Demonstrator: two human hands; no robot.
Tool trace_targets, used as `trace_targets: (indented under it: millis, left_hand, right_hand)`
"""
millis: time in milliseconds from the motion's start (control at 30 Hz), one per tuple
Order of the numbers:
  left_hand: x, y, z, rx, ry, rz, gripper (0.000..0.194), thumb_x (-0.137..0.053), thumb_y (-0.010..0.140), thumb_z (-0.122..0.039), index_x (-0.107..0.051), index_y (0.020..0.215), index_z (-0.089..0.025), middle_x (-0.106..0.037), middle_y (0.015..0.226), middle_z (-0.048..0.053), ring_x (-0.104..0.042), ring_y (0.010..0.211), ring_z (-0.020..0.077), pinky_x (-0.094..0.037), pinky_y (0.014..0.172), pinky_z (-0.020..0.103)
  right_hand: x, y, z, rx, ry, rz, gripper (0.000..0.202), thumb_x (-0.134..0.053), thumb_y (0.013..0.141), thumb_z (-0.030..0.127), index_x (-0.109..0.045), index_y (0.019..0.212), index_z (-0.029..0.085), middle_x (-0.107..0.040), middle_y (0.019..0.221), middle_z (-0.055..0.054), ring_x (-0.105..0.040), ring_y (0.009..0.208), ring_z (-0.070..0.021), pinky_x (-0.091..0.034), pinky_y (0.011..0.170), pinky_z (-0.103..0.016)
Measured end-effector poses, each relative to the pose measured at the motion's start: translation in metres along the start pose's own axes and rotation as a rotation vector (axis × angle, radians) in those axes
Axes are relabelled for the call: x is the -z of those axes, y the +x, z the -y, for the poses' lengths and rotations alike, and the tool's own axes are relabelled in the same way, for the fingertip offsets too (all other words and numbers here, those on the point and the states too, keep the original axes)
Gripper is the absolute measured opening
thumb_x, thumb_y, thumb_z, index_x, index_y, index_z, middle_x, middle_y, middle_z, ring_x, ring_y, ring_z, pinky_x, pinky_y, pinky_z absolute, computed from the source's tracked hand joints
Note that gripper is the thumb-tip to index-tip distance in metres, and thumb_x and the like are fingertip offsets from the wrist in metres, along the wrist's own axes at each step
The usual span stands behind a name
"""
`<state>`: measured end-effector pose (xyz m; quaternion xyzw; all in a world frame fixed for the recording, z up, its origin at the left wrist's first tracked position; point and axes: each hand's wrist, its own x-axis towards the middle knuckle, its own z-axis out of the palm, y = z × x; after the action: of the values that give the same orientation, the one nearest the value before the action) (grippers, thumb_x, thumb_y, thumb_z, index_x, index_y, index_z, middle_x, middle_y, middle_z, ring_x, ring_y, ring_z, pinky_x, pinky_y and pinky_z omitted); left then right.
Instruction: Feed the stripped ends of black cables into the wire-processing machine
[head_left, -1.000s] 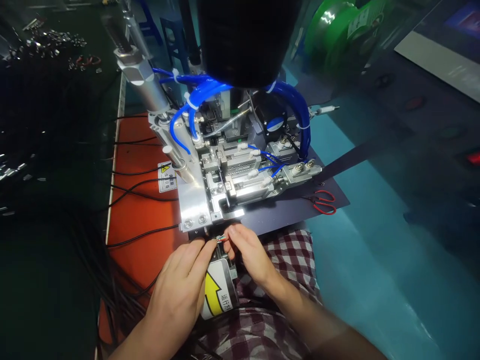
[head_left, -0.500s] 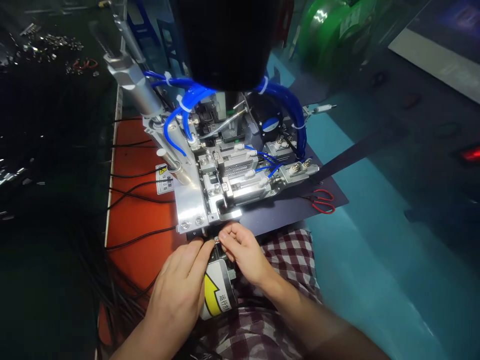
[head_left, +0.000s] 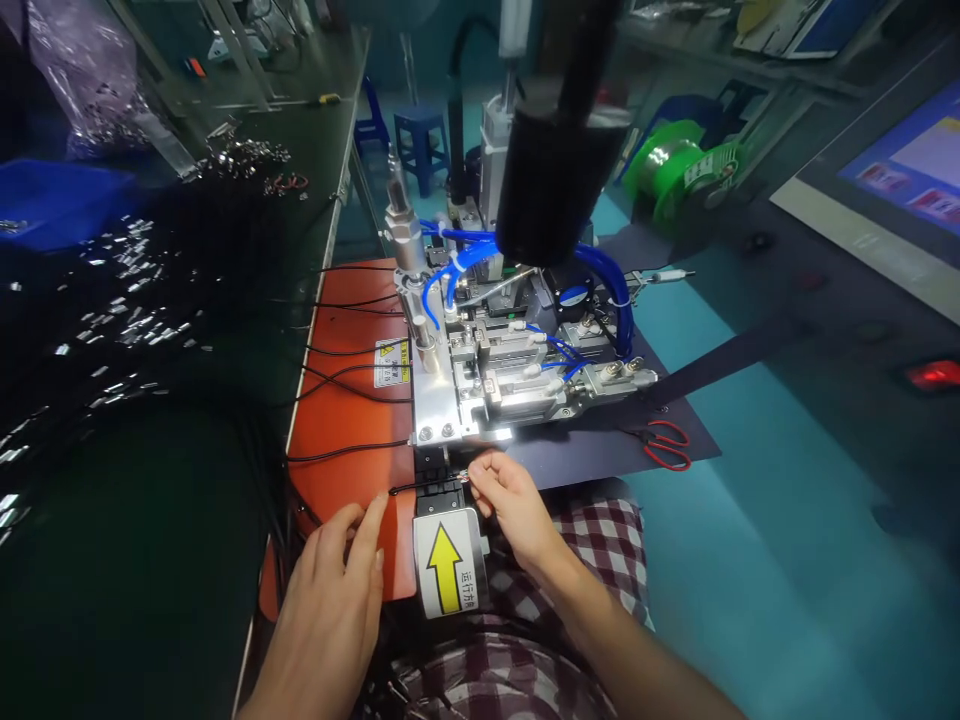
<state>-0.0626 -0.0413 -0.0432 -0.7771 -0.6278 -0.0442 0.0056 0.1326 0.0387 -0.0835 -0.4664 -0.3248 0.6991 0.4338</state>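
Observation:
A thin black cable [head_left: 424, 486] lies across the dark fixture at the near end of the machine [head_left: 517, 375]. My right hand [head_left: 510, 500] pinches its stripped end, where small coloured wires show. Over the orange board [head_left: 356, 400], my left hand [head_left: 337, 575] has its fingers apart, the fingertips by the cable's left part. A white label with a yellow arrow [head_left: 446, 565] sits just below the fixture, between the hands. Several other black cables run from the machine's left side across the board.
Red-handled scissors [head_left: 667, 445] rest on the dark plate at the right. A dark bench with a pile of black cables [head_left: 142, 320] fills the left. Behind are a green spool [head_left: 675, 165] and a blue stool [head_left: 420, 140]; a screen stands at the upper right.
My left hand has moved left and down from the fixture onto the orange board, and its fingers have opened. The cable and arrow label are now uncovered. The view has tilted up and left.

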Motion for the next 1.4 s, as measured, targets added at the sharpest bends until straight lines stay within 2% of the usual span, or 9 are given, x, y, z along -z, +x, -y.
trace_targets:
  millis: [100, 233, 367, 533, 733, 967, 1067, 1233, 1400]
  left_hand:
    - [0.002, 0.006, 0.016, -0.024, 0.062, 0.02, 0.049, -0.033, 0.09, -0.019, -0.036, 0.139, -0.019, -0.047, 0.118, 0.015, -0.049, 0.105, 0.0309, -0.05, 0.083, 0.048]
    - [0.01, 0.016, 0.028, -0.084, 0.12, 0.074, 0.046, -0.033, 0.091, -0.022, -0.042, 0.136, -0.021, -0.047, 0.124, 0.015, -0.048, 0.112, 0.0316, -0.054, 0.077, 0.04]
    - [0.014, 0.025, 0.013, -0.12, 0.164, 0.059, 0.045, -0.036, 0.089, -0.018, -0.049, 0.132, -0.017, -0.053, 0.121, 0.016, -0.053, 0.108, 0.0305, -0.054, 0.077, 0.04]
    - [0.002, 0.028, -0.004, -0.232, 0.115, -0.015, 0.047, -0.035, 0.085, -0.007, -0.051, 0.129, -0.013, -0.055, 0.122, 0.016, -0.054, 0.108, 0.0285, -0.051, 0.086, 0.042]
    - [-0.005, 0.024, -0.006, -0.208, 0.171, -0.07, 0.043, -0.036, 0.09, -0.018, -0.051, 0.129, -0.015, -0.054, 0.125, 0.016, -0.051, 0.113, 0.0305, -0.054, 0.082, 0.039]
    - [-0.005, 0.024, -0.008, -0.195, 0.147, -0.062, 0.042, -0.038, 0.089, -0.018, -0.05, 0.13, -0.014, -0.053, 0.123, 0.018, -0.05, 0.112, 0.0335, -0.055, 0.08, 0.042]
    - [-0.004, 0.024, -0.007, -0.205, 0.119, -0.069, 0.043, -0.04, 0.089, -0.018, -0.048, 0.131, -0.014, -0.053, 0.123, 0.016, -0.05, 0.112, 0.0329, -0.055, 0.083, 0.042]
    - [-0.005, 0.023, -0.005, -0.185, 0.05, -0.106, 0.041, -0.037, 0.091, -0.019, -0.044, 0.129, -0.006, -0.053, 0.125, 0.017, -0.047, 0.117, 0.0299, -0.049, 0.094, 0.042]
    - [-0.007, 0.018, -0.003, -0.194, 0.054, -0.125, 0.041, -0.037, 0.09, -0.017, -0.045, 0.129, -0.006, -0.054, 0.126, 0.016, -0.048, 0.117, 0.029, -0.049, 0.094, 0.04]
  right_hand:
    - [0.0, 0.0, 0.001, 0.005, -0.01, 0.002, 0.029, -0.062, 0.077, 0.042, -0.049, 0.069, 0.017, -0.046, 0.059, 0.006, -0.036, 0.046, -0.0066, -0.027, 0.049, -0.023]
    - [-0.001, -0.001, 0.001, 0.011, -0.014, 0.004, 0.028, -0.062, 0.078, 0.041, -0.049, 0.069, 0.018, -0.046, 0.059, 0.006, -0.036, 0.047, -0.0069, -0.028, 0.05, -0.023]
    - [-0.001, -0.001, 0.001, 0.019, -0.009, 0.008, 0.028, -0.061, 0.078, 0.041, -0.049, 0.069, 0.018, -0.047, 0.059, 0.006, -0.036, 0.047, -0.0074, -0.028, 0.051, -0.024]
    - [-0.001, 0.0, -0.001, 0.021, -0.006, 0.01, 0.028, -0.061, 0.078, 0.042, -0.049, 0.069, 0.018, -0.046, 0.058, 0.007, -0.036, 0.046, -0.0075, -0.028, 0.05, -0.024]
    - [-0.001, -0.002, 0.001, 0.005, -0.013, 0.001, 0.029, -0.061, 0.078, 0.043, -0.049, 0.069, 0.018, -0.047, 0.06, 0.006, -0.037, 0.047, -0.0075, -0.03, 0.05, -0.024]
    - [0.0, -0.003, 0.001, 0.023, -0.048, -0.02, 0.029, -0.06, 0.08, 0.045, -0.051, 0.07, 0.018, -0.049, 0.06, 0.005, -0.04, 0.049, -0.0087, -0.032, 0.051, -0.024]
    - [0.004, -0.006, 0.0, 0.039, -0.061, -0.045, 0.031, -0.055, 0.083, 0.048, -0.053, 0.073, 0.018, -0.049, 0.061, 0.005, -0.04, 0.05, -0.0093, -0.032, 0.053, -0.025]
    - [0.014, -0.015, 0.0, 0.035, -0.092, -0.107, 0.029, -0.052, 0.087, 0.046, -0.054, 0.078, 0.018, -0.048, 0.061, 0.005, -0.039, 0.052, -0.0096, -0.031, 0.054, -0.025]
    - [0.023, -0.019, -0.004, 0.057, -0.071, -0.152, 0.031, -0.055, 0.085, 0.047, -0.055, 0.077, 0.018, -0.048, 0.059, 0.005, -0.039, 0.05, -0.0095, -0.031, 0.053, -0.024]
